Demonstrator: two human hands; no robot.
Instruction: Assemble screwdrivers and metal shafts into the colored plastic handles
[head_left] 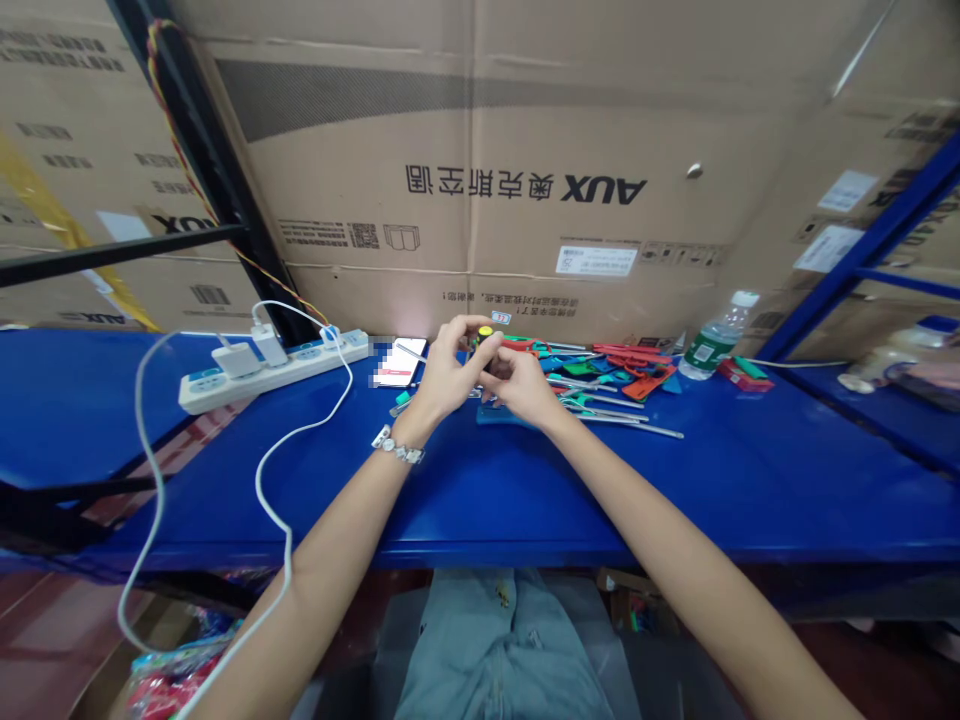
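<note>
Both hands meet over the back middle of the blue table. My left hand [451, 372], with a metal watch bracelet on its wrist, is closed around a small yellow and black object [486, 332]. Its fingers partly cover that object. Right beside it, my right hand [519, 380] has its fingers pinched together under the object; what they grip is too small and hidden to name. Behind and to the right of the hands lies a pile of long metal rods with red, green, blue and orange plastic handles [646, 382].
A white power strip [300, 362] with chargers and a loose cable is at the left. A phone [401, 362] lies left of my hands. At the right stand a water bottle [716, 340] and a red box [745, 375]. Large cartons [525, 120] wall the back.
</note>
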